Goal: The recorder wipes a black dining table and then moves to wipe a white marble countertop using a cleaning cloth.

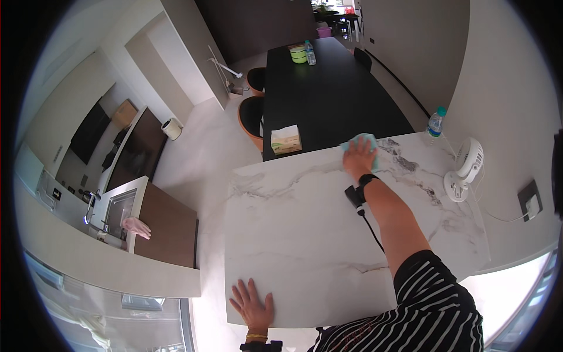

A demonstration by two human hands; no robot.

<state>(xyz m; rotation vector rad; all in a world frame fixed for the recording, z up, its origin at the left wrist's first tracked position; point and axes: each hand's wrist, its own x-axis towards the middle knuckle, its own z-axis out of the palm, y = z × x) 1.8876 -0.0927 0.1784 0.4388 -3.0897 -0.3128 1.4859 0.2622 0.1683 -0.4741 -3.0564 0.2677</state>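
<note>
My right hand [358, 157] reaches to the far edge of a white marble-patterned countertop [303, 233]. It presses flat on a pale blue-green cloth [368, 140], which sticks out past the fingertips and along the hand's right side. Near the counter's front left corner, my left hand [253, 306] rests palm down on the surface, fingers spread and holding nothing. A strap with a small black device and cable [355, 197] sits on my right wrist.
A white fan [467, 163] and a water bottle [436, 121] stand at the counter's right. Beyond the far edge is a black table [325, 101] with a tissue pack [286, 140], green container [298, 55] and another bottle [310, 53]. Pink gloves [137, 227] hang by a sink [119, 207] at left.
</note>
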